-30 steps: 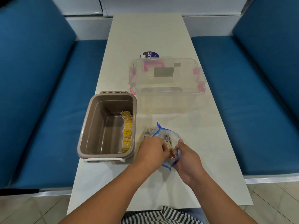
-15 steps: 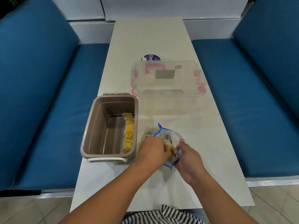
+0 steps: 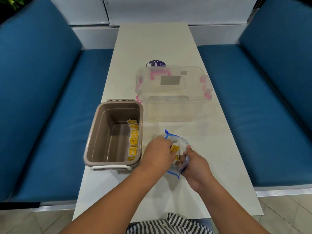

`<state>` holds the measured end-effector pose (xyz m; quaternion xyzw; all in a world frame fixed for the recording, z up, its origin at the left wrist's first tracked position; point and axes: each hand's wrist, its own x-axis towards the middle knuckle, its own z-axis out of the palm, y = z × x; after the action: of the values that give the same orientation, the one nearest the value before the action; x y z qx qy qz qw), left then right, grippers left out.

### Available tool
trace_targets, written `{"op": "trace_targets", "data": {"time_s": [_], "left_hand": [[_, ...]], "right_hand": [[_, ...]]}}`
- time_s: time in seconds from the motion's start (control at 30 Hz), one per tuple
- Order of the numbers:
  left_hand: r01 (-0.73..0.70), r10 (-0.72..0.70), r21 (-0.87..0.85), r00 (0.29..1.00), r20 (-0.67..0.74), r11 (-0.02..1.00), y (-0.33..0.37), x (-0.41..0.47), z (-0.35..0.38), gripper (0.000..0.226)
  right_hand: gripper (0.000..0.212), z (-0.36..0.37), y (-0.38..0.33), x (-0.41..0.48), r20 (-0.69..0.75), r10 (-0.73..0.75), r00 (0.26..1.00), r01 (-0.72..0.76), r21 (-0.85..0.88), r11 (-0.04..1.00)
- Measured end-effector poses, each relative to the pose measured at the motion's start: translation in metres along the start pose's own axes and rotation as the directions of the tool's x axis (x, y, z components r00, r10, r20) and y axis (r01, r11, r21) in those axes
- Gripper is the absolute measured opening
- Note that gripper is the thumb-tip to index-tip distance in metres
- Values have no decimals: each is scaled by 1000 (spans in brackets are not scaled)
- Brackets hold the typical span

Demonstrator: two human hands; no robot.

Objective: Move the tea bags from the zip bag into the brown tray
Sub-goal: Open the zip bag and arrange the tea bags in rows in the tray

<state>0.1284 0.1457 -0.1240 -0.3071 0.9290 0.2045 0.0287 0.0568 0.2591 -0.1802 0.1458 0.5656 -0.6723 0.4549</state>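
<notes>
My left hand (image 3: pixel 158 154) reaches into the open zip bag (image 3: pixel 180 141). Its fingers (image 3: pixel 170 155) are curled around a yellow tea bag (image 3: pixel 174 148) inside. My right hand (image 3: pixel 195 166) is just beside it, and its fingers pinch the near side of the zip bag tight. The bag lies on the desk (image 3: pixel 109 191). To the left sits the brown tray (image 3: pixel 99 132), with more tea bags (image 3: pixel 133 141) in a row along its right wall. Farther back stands a clear box (image 3: pixel 173 92) with pink clips. A blue seat (image 3: pixel 59 115) runs along each side.

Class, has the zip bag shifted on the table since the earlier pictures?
No: the zip bag sits just as near the brown tray's right wall as before.
</notes>
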Motion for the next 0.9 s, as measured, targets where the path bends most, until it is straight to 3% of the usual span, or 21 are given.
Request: {"op": "trace_targets", "data": {"time_s": [0.33, 0.53, 0.7, 0.9], "left_hand": [[-47, 46, -30, 998, -50, 998, 0, 11, -9, 23], [-66, 51, -143, 993, -105, 988, -12, 9, -38, 19], [-51, -20, -335, 978, -207, 941, -27, 0, -72, 10], [-62, -17, -259, 956, -293, 964, -62, -7, -115, 8]], "right_hand": [[31, 4, -6, -5, -18, -6, 1000, 6, 5, 1000], [31, 10, -11, -4, -5, -10, 1000, 10, 17, 1000], [30, 20, -15, -2, 13, -18, 1000, 18, 12, 1000], [28, 27, -19, 0, 49, -7, 999, 7, 6, 1000]]}}
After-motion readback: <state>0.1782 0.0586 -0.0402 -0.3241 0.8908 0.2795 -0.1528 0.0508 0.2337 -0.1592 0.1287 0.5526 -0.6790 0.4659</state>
